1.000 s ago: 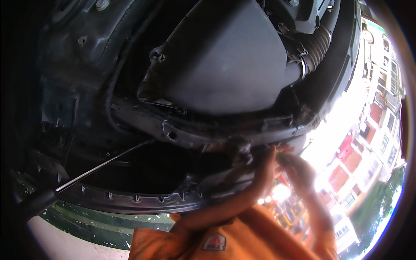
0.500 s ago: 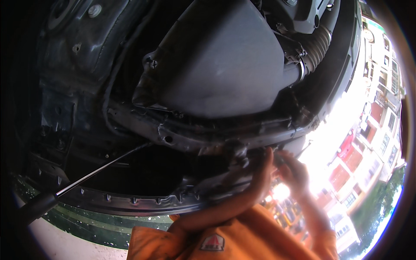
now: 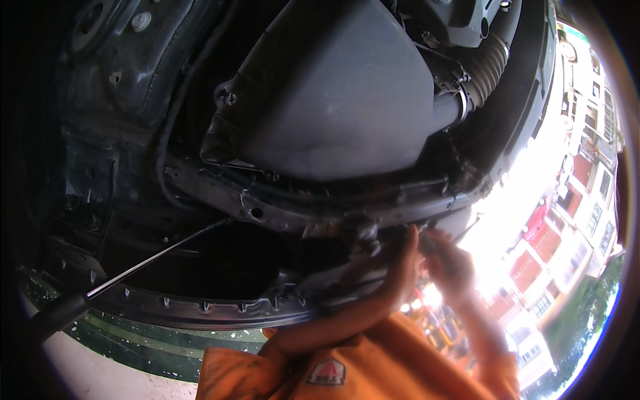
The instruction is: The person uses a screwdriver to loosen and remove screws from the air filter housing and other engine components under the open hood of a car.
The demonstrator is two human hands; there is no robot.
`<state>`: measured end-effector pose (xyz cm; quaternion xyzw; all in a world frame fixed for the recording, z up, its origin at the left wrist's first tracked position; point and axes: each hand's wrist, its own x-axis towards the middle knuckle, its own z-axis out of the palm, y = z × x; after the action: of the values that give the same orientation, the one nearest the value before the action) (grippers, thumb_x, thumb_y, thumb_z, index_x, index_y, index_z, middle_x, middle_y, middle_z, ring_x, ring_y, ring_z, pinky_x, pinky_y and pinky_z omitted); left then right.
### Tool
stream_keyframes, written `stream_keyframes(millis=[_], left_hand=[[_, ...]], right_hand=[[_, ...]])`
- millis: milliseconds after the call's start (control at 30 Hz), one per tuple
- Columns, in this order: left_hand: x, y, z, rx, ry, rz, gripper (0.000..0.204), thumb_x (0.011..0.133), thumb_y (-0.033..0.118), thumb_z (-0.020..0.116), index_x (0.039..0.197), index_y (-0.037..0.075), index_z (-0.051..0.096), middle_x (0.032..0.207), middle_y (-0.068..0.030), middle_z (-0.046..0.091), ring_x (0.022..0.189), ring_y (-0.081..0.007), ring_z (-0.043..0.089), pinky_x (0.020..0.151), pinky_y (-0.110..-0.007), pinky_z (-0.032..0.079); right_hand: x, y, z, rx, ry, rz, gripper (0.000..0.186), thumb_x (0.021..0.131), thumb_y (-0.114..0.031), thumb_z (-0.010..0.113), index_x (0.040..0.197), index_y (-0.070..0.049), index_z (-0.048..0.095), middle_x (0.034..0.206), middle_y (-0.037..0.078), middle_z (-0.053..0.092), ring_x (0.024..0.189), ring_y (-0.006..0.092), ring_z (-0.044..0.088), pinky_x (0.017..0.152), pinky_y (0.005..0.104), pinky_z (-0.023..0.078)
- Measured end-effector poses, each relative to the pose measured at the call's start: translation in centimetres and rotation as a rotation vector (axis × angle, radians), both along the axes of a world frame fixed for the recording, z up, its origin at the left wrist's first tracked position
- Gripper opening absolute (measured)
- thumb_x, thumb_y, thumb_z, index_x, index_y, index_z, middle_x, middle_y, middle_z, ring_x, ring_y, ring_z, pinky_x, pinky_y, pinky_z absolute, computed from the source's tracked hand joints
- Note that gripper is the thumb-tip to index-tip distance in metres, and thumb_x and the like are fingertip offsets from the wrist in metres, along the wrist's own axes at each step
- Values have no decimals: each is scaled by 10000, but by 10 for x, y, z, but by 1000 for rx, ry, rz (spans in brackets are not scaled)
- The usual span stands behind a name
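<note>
My left hand is seen nearly edge-on at the front right of an open car engine bay. One digit of it points upward, while the other fingers are hidden. Close beside it on the right, my right hand has its fingers curled in toward the left hand. Something dark and small appears between the two hands, too blurred to name. Just left of them are a dark round fitting and the metal crossbar of the car's front.
A black air filter box and a ribbed intake hose fill the bay beyond. At left, a gas strut slants up to the crossbar. A black trim edge runs nearer me. Bright buildings stand at right.
The view has shifted very slightly, so the engine parts sit a little higher and further left. Both hands stay together at the same spot, with small finger motion at most.
</note>
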<state>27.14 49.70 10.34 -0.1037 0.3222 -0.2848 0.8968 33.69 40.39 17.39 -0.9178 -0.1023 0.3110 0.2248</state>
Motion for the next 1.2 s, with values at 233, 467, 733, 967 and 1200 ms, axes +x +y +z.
stream_keyframes(millis=[233,467,733,967,1200], left_hand=[[3,0,2,-15,23,74,782,1020,647,115,1395,46,444,1434,-164,492,1368,-226,419,1181,-369,240],[0,-2,-1,-1,-7,93,762,1025,637,114,1398,60,444,1428,-151,499,1366,-222,420,1180,-371,248],[2,4,3,-11,-3,67,730,1028,635,151,1382,73,453,1425,-134,507,1347,-210,440,1156,-382,276],[-3,0,8,-47,110,31,639,1041,580,275,1395,71,431,1472,-129,466,1356,-208,433,1160,-377,254],[2,6,5,72,-44,132,636,1047,538,310,1416,31,418,1495,-166,455,1365,-222,429,1174,-378,247]], right_hand=[[20,12,2,-27,-199,417,296,706,-33,721,1000,-9,698,640,80,620,493,244,621,463,323,483],[19,7,-3,24,-183,345,293,710,-39,716,1002,-8,701,660,88,638,517,251,640,464,326,489],[11,-1,-4,80,7,159,297,834,-116,671,1103,7,641,662,77,624,483,190,588,440,298,446],[9,17,8,162,447,-348,341,974,-283,571,1153,7,568,642,28,513,457,119,447,425,270,347],[22,20,20,-288,-50,666,421,879,-242,689,1202,9,590,735,103,610,562,236,595,498,333,467]])
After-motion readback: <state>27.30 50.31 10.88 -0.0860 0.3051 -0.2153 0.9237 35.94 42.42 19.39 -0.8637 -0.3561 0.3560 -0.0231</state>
